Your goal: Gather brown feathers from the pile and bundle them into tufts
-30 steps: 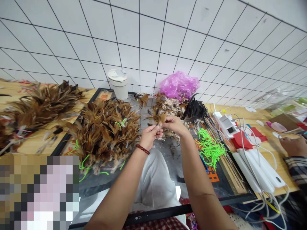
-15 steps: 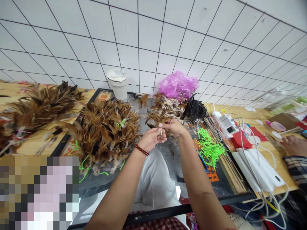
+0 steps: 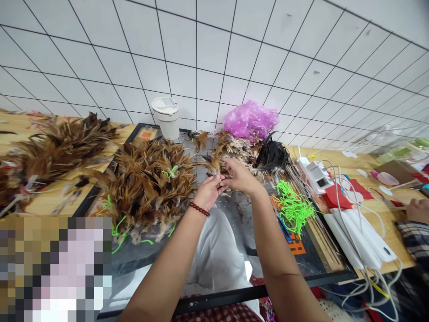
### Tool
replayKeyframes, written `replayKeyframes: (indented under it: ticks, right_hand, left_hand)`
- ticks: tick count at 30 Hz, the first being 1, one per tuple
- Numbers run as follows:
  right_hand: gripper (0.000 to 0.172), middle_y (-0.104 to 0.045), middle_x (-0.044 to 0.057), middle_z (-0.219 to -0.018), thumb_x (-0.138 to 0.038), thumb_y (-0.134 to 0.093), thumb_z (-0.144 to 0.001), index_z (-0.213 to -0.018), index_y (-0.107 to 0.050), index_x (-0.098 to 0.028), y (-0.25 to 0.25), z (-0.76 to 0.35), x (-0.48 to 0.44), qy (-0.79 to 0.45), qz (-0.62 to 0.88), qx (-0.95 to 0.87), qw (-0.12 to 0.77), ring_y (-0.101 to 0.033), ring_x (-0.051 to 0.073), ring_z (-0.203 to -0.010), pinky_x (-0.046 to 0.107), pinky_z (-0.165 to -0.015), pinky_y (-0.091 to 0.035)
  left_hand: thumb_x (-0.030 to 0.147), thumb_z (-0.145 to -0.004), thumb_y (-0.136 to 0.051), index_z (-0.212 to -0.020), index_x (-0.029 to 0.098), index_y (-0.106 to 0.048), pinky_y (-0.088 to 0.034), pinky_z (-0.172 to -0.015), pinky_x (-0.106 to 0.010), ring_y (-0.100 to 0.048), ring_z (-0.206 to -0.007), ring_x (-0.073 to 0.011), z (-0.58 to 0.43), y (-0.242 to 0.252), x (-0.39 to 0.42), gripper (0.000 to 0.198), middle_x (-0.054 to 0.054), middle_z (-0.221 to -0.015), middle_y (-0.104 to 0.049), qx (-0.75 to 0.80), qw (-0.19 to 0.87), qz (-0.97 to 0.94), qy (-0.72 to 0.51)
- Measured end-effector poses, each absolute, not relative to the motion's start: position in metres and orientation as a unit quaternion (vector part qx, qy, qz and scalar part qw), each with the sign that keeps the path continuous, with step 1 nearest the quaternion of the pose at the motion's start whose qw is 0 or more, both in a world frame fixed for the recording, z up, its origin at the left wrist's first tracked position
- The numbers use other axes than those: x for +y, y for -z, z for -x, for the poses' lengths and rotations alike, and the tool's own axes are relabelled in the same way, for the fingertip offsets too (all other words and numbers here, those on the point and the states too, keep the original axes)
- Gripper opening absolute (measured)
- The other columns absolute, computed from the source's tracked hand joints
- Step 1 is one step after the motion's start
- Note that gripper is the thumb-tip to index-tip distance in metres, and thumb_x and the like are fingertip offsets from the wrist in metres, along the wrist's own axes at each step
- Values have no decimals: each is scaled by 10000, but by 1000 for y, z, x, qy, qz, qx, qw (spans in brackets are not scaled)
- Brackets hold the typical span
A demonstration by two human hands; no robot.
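Note:
My left hand [image 3: 208,191], with a dark red bead bracelet on the wrist, pinches the base of a small tuft of brown feathers [image 3: 215,162] that stands up above the fingers. My right hand [image 3: 238,175] meets it from the right, its fingers bent and closed at the tuft's base; what its fingertips hold is too small to make out. To the left lies a large pile of brown feathers [image 3: 144,179] with bits of green string. Pale and brown feathers [image 3: 234,147] lie just beyond my hands.
A white lidded cup [image 3: 166,118], a pink plastic bag [image 3: 250,118] and black feathers [image 3: 273,154] stand near the tiled wall. Right are green string [image 3: 293,205], a power strip [image 3: 313,174], cables and white boxes [image 3: 363,237]. Another person's hand [image 3: 417,210] shows at the far right.
The brown tuft now stands upright between my hands, fanned out above the fingertips. My right hand has turned and its fingers have come down against my left fingertips.

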State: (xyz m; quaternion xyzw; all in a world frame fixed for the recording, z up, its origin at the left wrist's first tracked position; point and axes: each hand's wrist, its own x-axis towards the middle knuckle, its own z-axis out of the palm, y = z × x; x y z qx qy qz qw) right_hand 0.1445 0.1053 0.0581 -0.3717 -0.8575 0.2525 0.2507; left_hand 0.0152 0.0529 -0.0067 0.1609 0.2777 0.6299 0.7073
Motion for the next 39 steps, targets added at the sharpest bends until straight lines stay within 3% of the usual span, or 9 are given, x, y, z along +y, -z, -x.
replayKeyframes:
  ticks: [3, 6, 11, 16, 19, 24, 29, 34, 39]
  right_hand:
    - [544, -545, 69, -976, -195, -653, -693, -1223, -535, -161, -56, -140, 106, -198, 386, -865, 252, -506, 191, -879, 314, -789, -428]
    - [519, -575, 66, -987, -219, -651, -713, -1220, -549, -179, -52, -143, 111, -181, 411, -854, 264, -530, 177, -850, 297, -779, -428]
    - [223, -650, 36, -877, -233, -584, -780, -984, -672, -214, -45, -146, 116, -162, 478, -842, 190, -570, 166, -791, 265, -712, -403]
    - [217, -680, 72, -886, -366, -562, -808, -907, -677, -211, -37, -124, 103, -129, 512, -846, 76, -598, 193, -825, 262, -677, -384]
    - [187, -681, 78, -898, -307, -562, -789, -896, -683, -213, -31, -114, 101, -143, 502, -851, 54, -600, 198, -832, 261, -664, -382]
    - [117, -631, 9, -706, -278, -597, -740, -761, -662, -183, -28, -126, 114, -280, 478, -800, 229, -557, 129, -667, 226, -611, -390]
    - [308, -559, -34, -535, -435, -707, -625, -679, -558, -171, -39, -141, 122, -541, 460, -592, 381, -486, 86, -461, 212, -464, -382]
    - [410, -586, -20, -567, -419, -815, -480, -656, -545, -166, -50, -144, 118, -604, 445, -519, 409, -599, 117, -564, 218, -510, -468]
    - [368, -582, -23, -539, -401, -796, -522, -650, -539, -171, -49, -143, 120, -569, 457, -535, 425, -599, 125, -541, 227, -499, -471]
  left_hand:
    - [298, -647, -769, -734, 131, -648, -518, -731, -279, -603, -700, -98, -15, 4, 54, 224, -28, -758, -657, 300, 668, -180, -657]
    - [349, -640, -764, -720, 125, -643, -453, -552, -191, -557, -584, -67, -11, 5, 58, 266, -10, -670, -620, 342, 563, -178, -732]
    - [371, -657, -731, -725, 119, -642, -290, -389, -164, -433, -431, -33, -5, 8, 65, 276, 34, -554, -538, 402, 438, -163, -787]
    - [383, -667, -707, -752, 119, -636, -383, -434, -187, -528, -466, -69, -7, 11, 65, 286, -10, -606, -624, 433, 423, -162, -779]
    - [395, -663, -707, -758, 117, -632, -436, -481, -210, -579, -508, -94, -8, 11, 65, 304, -34, -641, -651, 435, 427, -160, -777]
    - [431, -637, -725, -722, 126, -619, -471, -516, -226, -613, -560, -105, -8, 7, 63, 334, -70, -801, -691, 433, 432, -171, -772]
    - [456, -630, -726, -780, 132, -628, -443, -464, -203, -584, -479, -98, -8, 3, 60, 370, -6, -603, -630, 442, 463, -162, -751]
    - [436, -626, -738, -745, 124, -611, -433, -450, -194, -579, -474, -90, -9, 4, 61, 357, -6, -597, -628, 439, 473, -153, -748]
    - [420, -619, -748, -714, 120, -628, -403, -409, -198, -585, -485, -81, -11, 2, 58, 336, -95, -945, -698, 432, 499, -199, -725]
